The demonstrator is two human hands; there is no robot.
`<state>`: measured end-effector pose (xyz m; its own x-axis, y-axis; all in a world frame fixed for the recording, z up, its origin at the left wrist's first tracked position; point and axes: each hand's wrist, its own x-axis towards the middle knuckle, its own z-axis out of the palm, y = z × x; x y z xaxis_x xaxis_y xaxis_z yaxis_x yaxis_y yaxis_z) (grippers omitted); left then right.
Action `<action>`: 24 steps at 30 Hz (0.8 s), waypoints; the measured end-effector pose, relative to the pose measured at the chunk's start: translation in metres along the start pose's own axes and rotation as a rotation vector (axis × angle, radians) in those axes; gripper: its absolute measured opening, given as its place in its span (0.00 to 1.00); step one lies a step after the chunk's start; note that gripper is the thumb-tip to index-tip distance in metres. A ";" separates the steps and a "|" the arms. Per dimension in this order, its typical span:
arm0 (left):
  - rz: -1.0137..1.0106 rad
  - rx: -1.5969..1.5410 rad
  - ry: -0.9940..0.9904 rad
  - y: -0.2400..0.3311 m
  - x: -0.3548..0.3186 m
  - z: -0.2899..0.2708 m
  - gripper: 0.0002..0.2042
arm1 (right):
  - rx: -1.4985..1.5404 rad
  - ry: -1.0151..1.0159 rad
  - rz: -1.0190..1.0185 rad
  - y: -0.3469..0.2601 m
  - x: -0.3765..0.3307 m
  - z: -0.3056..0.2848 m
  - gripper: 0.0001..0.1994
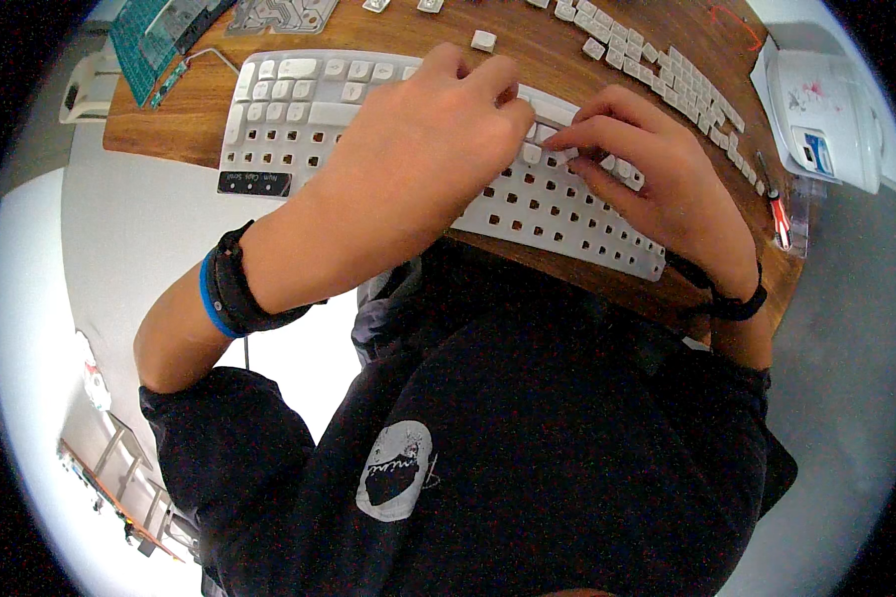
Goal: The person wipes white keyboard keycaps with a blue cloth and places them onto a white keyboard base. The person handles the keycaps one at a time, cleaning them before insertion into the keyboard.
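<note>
A white keyboard (538, 211) lies across the wooden table in front of me, its far rows fitted with white keycaps and its near rows showing bare dark switches. My left hand (443, 139) arches over the middle of it with curled fingers; its fingertips and whatever they hold are hidden behind the hand. From the right, my right hand (667, 179) reaches in with thumb and forefinger closed at a white keycap (567, 156) in a partly filled row. A black indicator strip (254, 183) marks the keyboard's near left corner.
Many loose keycaps (657, 75) lie in rows at the far right, with a single keycap (483, 41) behind the keyboard. A red-handled screwdriver (780, 224) and a clear plastic box (826, 119) are at the right edge. A green cutting mat (144, 45) lies far left.
</note>
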<state>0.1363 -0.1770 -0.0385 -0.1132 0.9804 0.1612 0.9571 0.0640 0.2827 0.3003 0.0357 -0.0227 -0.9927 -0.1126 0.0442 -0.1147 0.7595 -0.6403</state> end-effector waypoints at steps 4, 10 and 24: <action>-0.014 0.042 -0.018 0.004 0.002 0.000 0.14 | 0.061 0.008 0.044 -0.002 0.000 0.002 0.12; -0.007 0.031 -0.023 0.005 0.002 0.001 0.15 | -0.015 0.009 0.024 -0.004 -0.002 0.005 0.14; -0.007 -0.030 -0.007 0.002 -0.001 -0.001 0.15 | -0.054 0.042 0.030 -0.004 -0.002 0.009 0.14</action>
<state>0.1385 -0.1782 -0.0372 -0.1180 0.9813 0.1522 0.9477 0.0655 0.3124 0.3029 0.0269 -0.0275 -0.9963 -0.0634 0.0589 -0.0861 0.7958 -0.5995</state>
